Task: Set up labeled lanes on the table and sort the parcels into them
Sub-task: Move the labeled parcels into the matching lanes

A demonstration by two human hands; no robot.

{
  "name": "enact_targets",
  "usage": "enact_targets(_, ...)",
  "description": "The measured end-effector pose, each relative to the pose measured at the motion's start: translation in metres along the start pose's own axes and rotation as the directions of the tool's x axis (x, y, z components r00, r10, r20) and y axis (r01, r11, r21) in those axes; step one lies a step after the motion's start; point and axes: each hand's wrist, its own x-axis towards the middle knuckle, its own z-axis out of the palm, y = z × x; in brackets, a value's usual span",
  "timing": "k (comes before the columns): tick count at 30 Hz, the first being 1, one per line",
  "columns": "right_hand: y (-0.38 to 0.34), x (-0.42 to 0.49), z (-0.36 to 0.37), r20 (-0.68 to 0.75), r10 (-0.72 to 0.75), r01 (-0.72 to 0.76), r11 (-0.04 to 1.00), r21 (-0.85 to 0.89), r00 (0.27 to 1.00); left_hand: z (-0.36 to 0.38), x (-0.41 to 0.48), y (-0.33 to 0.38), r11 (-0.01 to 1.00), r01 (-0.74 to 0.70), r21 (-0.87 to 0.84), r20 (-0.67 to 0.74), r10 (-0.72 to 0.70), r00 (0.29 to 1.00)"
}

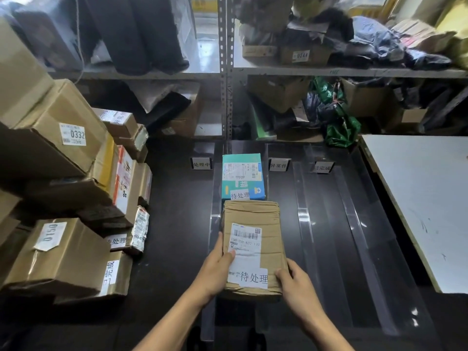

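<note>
At the far left, a pile of cardboard boxes [63, 148] crowds the edge of the dark table [177, 236]. The nearest one, box 0150 [58, 254], lies tilted at the front. Right of the pile stands a small label card [201, 164] at the far end of the first lane.

A clear divider [215, 219] runs toward the viewer beside it. In the next lane lies a teal parcel [243, 176] at the far end. Directly in front of it is the brown parcel [254, 247], lying flat with its shipping label up and its far edge seemingly touching the teal one.

The left hand [217, 267] grips the brown parcel's left side, its thumb pressed on the white label. The right hand [295, 282] holds the near right corner, fingers curled over the edge.

Further right stand a second label card [278, 165] and a third card [322, 167], whose writing is too blurred to read. More clear strips lie between them. A white board [425, 198] sits at the far right.
</note>
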Motion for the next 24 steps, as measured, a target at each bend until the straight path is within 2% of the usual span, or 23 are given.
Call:
enact_targets(4, 0.001, 0.005, 0.003, 0.049, -0.011, 0.014, 0.998, -0.058, 0.999, -0.004, 0.001, -0.008, 0.998, 0.023, 0.059, -0.035, -0.021, 0.999)
enact_targets(12, 0.009, 0.018, 0.016, 0.088, -0.007, 0.022, 0.985, -0.173, 0.996, 0.000, -0.002, -0.004, 0.957, 0.019, 0.289, -0.163, 0.029, 0.986)
enact_targets(18, 0.014, 0.030, 0.013, 0.105, -0.003, 0.028, 0.971, -0.237, 0.994, 0.012, 0.012, -0.017, 0.960, 0.060, 0.274, -0.272, 0.018, 0.962)
enact_targets(24, 0.014, 0.038, 0.008, 0.089, -0.024, 0.049, 0.956, -0.291, 0.996, 0.024, 0.023, -0.021, 0.935, 0.132, 0.328, -0.380, 0.002, 0.925)
